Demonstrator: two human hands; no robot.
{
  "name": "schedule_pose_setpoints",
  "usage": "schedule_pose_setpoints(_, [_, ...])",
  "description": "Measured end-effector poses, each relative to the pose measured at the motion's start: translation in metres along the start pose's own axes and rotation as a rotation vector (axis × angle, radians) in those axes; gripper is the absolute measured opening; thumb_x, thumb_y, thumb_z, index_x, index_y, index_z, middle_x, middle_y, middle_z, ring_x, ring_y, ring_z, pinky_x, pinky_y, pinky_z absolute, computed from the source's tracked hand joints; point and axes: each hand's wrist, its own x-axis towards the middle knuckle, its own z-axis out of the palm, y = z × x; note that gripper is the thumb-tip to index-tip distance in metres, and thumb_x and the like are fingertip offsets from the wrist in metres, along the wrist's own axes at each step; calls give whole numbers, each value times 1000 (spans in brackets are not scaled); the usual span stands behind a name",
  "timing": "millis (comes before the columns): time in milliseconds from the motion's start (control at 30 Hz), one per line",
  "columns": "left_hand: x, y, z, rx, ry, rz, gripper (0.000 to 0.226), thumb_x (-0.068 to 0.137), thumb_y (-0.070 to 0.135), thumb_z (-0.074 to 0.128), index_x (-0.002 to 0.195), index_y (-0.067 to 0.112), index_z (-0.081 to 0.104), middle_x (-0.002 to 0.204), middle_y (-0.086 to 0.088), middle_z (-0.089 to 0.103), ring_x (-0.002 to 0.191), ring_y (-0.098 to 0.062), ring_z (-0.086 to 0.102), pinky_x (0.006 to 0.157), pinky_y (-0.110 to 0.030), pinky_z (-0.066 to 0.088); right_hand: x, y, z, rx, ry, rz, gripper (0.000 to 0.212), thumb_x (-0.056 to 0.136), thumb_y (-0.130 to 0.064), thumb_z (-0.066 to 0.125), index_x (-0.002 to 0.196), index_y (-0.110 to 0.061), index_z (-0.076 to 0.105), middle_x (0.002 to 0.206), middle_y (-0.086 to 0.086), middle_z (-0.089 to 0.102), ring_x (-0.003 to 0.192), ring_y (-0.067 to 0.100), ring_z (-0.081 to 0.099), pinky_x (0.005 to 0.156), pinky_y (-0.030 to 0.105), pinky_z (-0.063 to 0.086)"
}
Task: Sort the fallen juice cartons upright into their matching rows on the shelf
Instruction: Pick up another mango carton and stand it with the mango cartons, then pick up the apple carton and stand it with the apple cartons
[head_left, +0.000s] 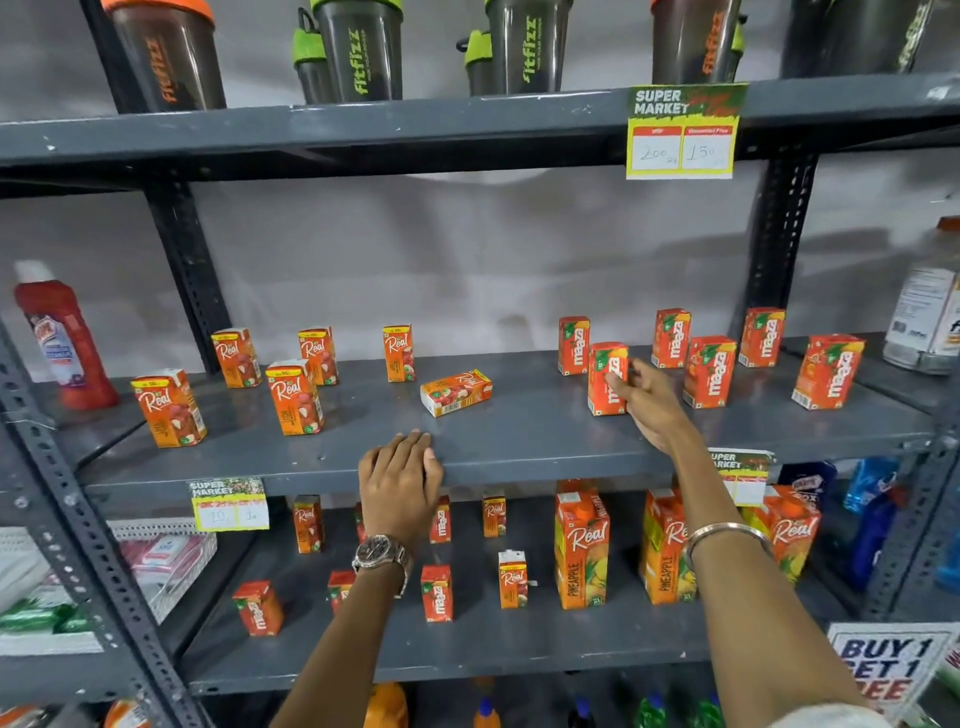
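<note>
On the grey middle shelf, several Real cartons stand upright at the left. One Real carton lies on its side near the middle. Several Maaza cartons stand at the right. My right hand holds an upright Maaza carton at the left end of that group, with its base on the shelf. My left hand rests over the shelf's front edge, fingers curled, holding nothing.
The lower shelf holds small Real and Maaza cartons and tall Real pineapple packs. Shaker bottles line the top shelf. A red cleaner bottle stands far left. Price tags hang from the shelf edges. Upright posts frame the bay.
</note>
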Motion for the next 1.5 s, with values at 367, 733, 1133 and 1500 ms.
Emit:
schedule_pose_setpoints(367, [-2,-5,9,7,36,31,46,100,32,35,112,9,73,114,-10,73,107,-29,69,96,-44,46,-4,7,0,-184,17,40,61,94,-12,64,148,-11,37,146,10,53,135,29,51,113,51,40])
schedule_pose_setpoints(733, [3,-12,-3,-18,-12,112,50,104,40,32,117,15,73,120,-4,72,113,-21,67,98,-40,45,-73,-14,106,-335,253,-261,10,92,-21,68,92,-12,66,79,-7,65,74,0,61,65,7,47])
schedule_pose_setpoints(1133, [0,-44,-3,6,129,231,38,103,33,43,110,11,74,116,-6,73,108,-24,68,94,-41,50,9,-16,211,-716,135,295,129,53,-94,54,147,-7,39,151,22,35,139,39,34,110,52,33])
schedule_pose_setpoints(1500, [1,-52,18,-2,287,273,36,102,31,47,105,10,76,111,-6,75,103,-23,71,92,-39,47,25,-7,226,-681,-34,139,131,49,-63,88,148,-11,20,145,14,46,136,35,42,110,46,38])
